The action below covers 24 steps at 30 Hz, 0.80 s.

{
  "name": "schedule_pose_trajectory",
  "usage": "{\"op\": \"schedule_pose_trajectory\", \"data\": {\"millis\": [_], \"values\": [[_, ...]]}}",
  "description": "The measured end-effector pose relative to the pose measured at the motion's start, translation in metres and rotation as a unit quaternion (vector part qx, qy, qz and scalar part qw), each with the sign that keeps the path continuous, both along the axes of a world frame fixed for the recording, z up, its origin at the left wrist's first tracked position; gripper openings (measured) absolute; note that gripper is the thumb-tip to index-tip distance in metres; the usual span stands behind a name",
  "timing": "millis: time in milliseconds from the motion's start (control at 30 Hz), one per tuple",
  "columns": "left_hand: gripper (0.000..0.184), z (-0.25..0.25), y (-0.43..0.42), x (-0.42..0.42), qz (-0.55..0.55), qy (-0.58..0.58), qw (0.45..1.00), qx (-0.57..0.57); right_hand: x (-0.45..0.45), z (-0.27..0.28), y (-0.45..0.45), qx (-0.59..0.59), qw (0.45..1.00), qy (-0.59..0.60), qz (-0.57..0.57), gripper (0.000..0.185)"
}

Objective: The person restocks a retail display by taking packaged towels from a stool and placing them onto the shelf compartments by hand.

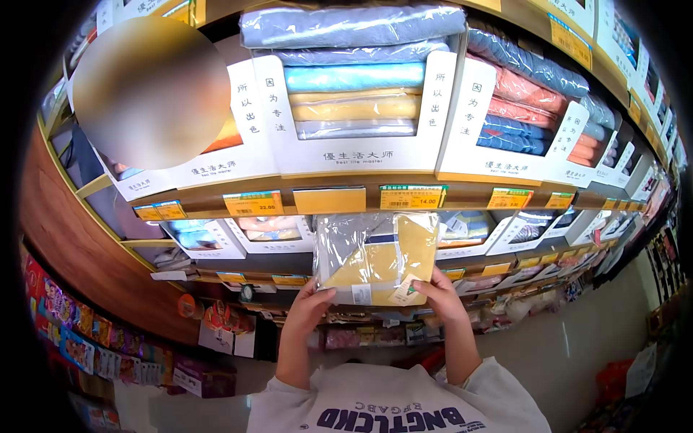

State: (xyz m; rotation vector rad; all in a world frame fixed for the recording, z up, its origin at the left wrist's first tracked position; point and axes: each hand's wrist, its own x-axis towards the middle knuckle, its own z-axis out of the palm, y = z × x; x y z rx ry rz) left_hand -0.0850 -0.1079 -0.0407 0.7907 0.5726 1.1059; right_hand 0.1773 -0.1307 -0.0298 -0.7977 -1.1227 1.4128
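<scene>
Between my two hands is a folded towel in a clear plastic bag point(377, 252), yellow and grey with a dark blue patch and paper labels near its lower edge. My left hand point(312, 302) grips its lower left corner, thumb on the front. At the lower right corner my right hand point(438, 294) pinches it, thumb beside a small tag point(404, 289). The fingers behind the package are hidden. Just above it, a white display box point(361, 155) holds a stack of wrapped blue, yellow and lilac towels.
Another white box point(505, 164) holds red and blue towels. Yellow price tags point(413, 198) line the shelf edge. Lower shelves carry more boxed towels point(268, 229). Hanging snack packs point(79, 353) are at lower left, beside a wooden panel point(94, 267). Tiled floor point(563, 346) shows at right.
</scene>
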Motion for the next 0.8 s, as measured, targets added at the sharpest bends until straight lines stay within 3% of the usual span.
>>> {"op": "schedule_pose_trajectory", "data": {"millis": [100, 300, 400, 433, 500, 567, 667, 800], "values": [[0.04, -0.004, 0.004, -0.003, 0.007, -0.009, 1.0, -0.026, -0.006, 0.006, 0.002, -0.05, 0.998, 0.01, -0.028, 0.041], [0.033, 0.021, 0.009, 0.007, 0.038, -0.069, 0.997, -0.016, -0.018, 0.049, 0.006, -0.015, 0.997, 0.048, -0.066, 0.039], [0.034, 0.052, 0.012, 0.018, 0.089, -0.152, 0.984, 0.03, -0.017, 0.057, 0.017, -0.043, 0.982, 0.173, -0.054, 0.038], [0.034, 0.049, 0.018, 0.017, 0.086, -0.15, 0.984, 0.028, -0.015, 0.059, 0.021, -0.05, 0.972, 0.225, -0.042, 0.037], [0.039, 0.045, 0.032, 0.016, 0.073, -0.255, 0.963, 0.042, -0.018, 0.064, 0.025, -0.031, 0.959, 0.274, -0.056, 0.039], [0.045, 0.058, 0.024, 0.022, 0.059, -0.236, 0.969, 0.041, -0.022, 0.07, 0.026, 0.027, 0.939, 0.341, -0.036, 0.04], [0.053, 0.058, 0.015, 0.03, 0.075, -0.223, 0.969, 0.072, -0.024, 0.067, 0.02, 0.053, 0.952, 0.301, -0.014, 0.041], [0.051, 0.057, 0.014, 0.035, 0.031, -0.191, 0.977, 0.083, -0.033, 0.071, 0.019, 0.032, 0.975, 0.22, -0.011, 0.038]]}}
